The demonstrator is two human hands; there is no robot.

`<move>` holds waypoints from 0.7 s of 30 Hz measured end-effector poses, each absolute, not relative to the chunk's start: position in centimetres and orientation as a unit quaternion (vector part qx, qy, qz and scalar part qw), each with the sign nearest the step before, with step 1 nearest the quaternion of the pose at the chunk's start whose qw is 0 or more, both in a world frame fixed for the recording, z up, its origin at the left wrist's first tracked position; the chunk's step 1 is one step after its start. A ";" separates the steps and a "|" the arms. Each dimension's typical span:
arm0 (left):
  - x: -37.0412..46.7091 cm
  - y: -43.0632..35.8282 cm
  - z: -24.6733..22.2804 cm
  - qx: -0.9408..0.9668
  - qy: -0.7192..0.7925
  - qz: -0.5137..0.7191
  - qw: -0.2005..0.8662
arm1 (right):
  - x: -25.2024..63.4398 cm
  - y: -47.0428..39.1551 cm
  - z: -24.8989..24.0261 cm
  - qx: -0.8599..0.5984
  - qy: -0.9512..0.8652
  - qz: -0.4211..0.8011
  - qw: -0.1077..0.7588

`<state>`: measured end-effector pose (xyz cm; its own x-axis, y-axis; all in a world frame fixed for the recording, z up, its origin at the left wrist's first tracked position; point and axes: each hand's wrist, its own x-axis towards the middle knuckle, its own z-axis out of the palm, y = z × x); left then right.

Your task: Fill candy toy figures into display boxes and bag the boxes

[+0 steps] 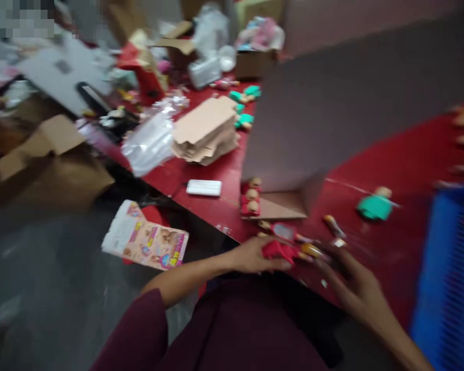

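Note:
My left hand [253, 256] is closed around a small doll in red clothing [280, 251], just above the table's front edge. A yellow-brown end [312, 250] of the doll points to the right. At that end is my right hand [350, 281], its fingers blurred, so its grip is unclear. Another doll with a pale grey and red middle [284, 232] lies right behind the held one. Beyond them, an open cardboard box [284, 205] has three red-clad dolls [251, 196] lined up at its left end.
A doll in green [375, 206] and a small slim piece [334, 226] lie on the red table. A blue crate [444, 273] stands at right. Flat cardboard pieces [204, 123], a white device [204, 188] and plastic bags [150, 139] are left. A printed packet [150, 237] sits below the edge.

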<state>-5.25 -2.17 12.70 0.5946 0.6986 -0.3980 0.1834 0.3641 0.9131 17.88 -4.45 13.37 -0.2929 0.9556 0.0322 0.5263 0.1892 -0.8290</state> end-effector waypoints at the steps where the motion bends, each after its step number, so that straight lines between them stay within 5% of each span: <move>1: -5.3 -1.6 13.4 0.556 0.410 0.171 0.702 | 18.1 -5.2 14.0 -0.523 -0.710 0.363 0.300; 21: -3.8 -1.3 14.7 0.763 0.279 -0.037 0.582 | 19.1 -8.6 15.2 -0.417 -0.820 0.303 0.248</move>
